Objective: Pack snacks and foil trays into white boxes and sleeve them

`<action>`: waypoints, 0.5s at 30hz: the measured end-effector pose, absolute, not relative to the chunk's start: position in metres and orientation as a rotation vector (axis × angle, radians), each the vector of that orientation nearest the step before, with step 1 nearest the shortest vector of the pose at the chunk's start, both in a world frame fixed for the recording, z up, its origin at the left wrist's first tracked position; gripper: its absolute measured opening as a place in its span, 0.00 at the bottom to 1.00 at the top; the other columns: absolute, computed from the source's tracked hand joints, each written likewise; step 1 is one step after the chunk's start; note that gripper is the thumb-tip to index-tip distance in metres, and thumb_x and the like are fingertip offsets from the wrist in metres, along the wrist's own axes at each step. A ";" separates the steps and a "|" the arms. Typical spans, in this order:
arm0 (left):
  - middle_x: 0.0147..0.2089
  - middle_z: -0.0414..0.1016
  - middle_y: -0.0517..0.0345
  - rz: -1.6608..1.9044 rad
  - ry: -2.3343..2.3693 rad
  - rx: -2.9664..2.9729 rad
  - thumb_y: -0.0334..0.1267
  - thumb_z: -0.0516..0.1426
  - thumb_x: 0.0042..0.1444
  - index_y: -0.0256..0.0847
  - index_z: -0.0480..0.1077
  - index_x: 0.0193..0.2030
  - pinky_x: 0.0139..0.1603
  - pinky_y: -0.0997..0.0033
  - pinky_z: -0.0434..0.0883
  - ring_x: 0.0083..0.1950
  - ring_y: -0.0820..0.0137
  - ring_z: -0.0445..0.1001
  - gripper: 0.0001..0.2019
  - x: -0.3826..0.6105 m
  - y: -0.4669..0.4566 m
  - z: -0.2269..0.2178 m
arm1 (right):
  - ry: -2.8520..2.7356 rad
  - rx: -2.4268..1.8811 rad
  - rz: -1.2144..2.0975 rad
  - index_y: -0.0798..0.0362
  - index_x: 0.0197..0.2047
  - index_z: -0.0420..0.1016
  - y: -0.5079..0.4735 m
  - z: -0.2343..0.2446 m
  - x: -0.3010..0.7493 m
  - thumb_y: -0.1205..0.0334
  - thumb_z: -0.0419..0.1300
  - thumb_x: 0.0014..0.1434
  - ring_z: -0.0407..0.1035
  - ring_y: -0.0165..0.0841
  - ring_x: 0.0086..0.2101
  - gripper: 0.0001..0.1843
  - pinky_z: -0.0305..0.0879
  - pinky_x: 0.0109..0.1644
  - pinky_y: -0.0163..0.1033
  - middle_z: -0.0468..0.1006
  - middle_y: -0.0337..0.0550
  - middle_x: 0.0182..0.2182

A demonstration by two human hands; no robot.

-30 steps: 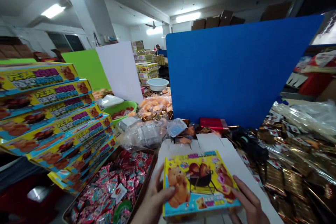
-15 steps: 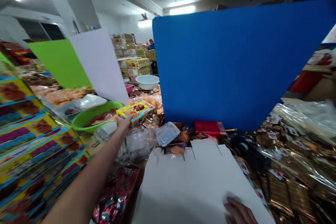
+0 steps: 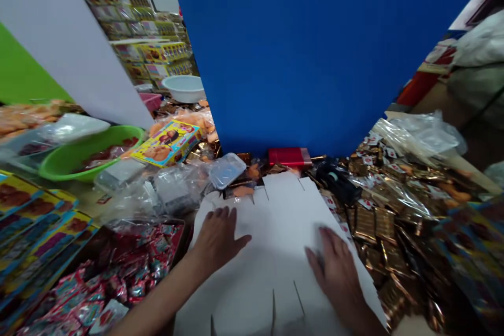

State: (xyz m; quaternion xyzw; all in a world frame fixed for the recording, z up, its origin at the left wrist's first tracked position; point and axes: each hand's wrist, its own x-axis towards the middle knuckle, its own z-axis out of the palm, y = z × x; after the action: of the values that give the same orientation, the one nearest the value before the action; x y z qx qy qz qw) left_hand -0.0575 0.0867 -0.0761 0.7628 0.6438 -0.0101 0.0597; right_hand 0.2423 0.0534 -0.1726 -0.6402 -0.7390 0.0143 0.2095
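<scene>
A white cardboard sheet [image 3: 271,252] with slits cut in its far and near edges lies in front of me. On its left part rests my left hand [image 3: 220,239], palm down, thumb stretched away from the fingers. Over the right part is my right hand [image 3: 334,262], fingers apart and holding nothing. A yellow and blue printed box [image 3: 167,143] lies beyond the left hand on orange bagged items. Past the sheet's far edge are a clear plastic tray [image 3: 227,170], a red box [image 3: 289,157] and a black tape dispenser [image 3: 338,181].
A blue panel [image 3: 299,52] stands behind the sheet. Red sachets [image 3: 129,268] fill a box at left, near stacked printed boxes [image 3: 43,241]. Gold-wrapped packets [image 3: 374,223] cover the right side. A green basin [image 3: 92,155] and a white basin [image 3: 184,88] stand further back.
My left hand has let go of the yellow printed box and come back to the white sheet. My right hand has moved further onto the sheet. The view has tipped downward.
</scene>
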 end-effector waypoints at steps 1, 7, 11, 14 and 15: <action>0.60 0.67 0.25 -0.074 2.024 2.230 0.52 0.62 0.50 0.27 0.67 0.58 0.56 0.39 0.66 0.61 0.39 0.66 0.34 -0.060 0.080 -0.090 | -2.011 -1.925 0.021 0.66 0.61 0.62 0.061 -0.169 0.248 0.45 0.52 0.63 0.63 0.55 0.56 0.34 0.62 0.57 0.57 0.67 0.67 0.56; 0.72 0.46 0.30 0.143 2.152 2.292 0.61 0.53 0.56 0.33 0.55 0.68 0.65 0.32 0.52 0.72 0.42 0.48 0.41 -0.093 0.064 -0.158 | -2.073 -2.284 0.209 0.70 0.54 0.69 0.093 -0.134 0.266 0.46 0.55 0.62 0.69 0.53 0.49 0.33 0.64 0.52 0.51 0.72 0.69 0.49; 0.72 0.47 0.31 0.233 2.135 2.329 0.61 0.52 0.57 0.34 0.56 0.68 0.65 0.34 0.51 0.72 0.42 0.47 0.40 -0.090 0.064 -0.164 | -1.968 -2.102 0.287 0.64 0.50 0.72 0.088 -0.117 0.271 0.60 0.59 0.58 0.71 0.51 0.45 0.20 0.64 0.50 0.52 0.74 0.65 0.47; 0.71 0.49 0.31 0.312 2.063 2.272 0.60 0.53 0.56 0.35 0.58 0.67 0.65 0.33 0.50 0.72 0.41 0.48 0.39 -0.087 0.064 -0.151 | -1.631 -1.738 0.924 0.56 0.43 0.74 0.085 -0.111 0.298 0.52 0.59 0.57 0.74 0.44 0.34 0.17 0.69 0.42 0.49 0.79 0.52 0.37; 0.71 0.51 0.33 0.398 2.029 2.238 0.59 0.53 0.56 0.36 0.58 0.66 0.66 0.34 0.50 0.71 0.42 0.49 0.37 -0.087 0.061 -0.145 | -1.482 -1.609 1.084 0.55 0.44 0.73 0.082 -0.111 0.311 0.48 0.58 0.57 0.74 0.42 0.33 0.19 0.70 0.40 0.48 0.80 0.49 0.36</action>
State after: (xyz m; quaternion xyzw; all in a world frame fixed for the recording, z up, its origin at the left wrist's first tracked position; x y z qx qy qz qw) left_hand -0.0874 0.0613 -0.1448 0.7337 0.6652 0.1304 0.0473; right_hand 0.3109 0.0823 -0.1111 -0.6191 -0.5703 0.4169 0.3430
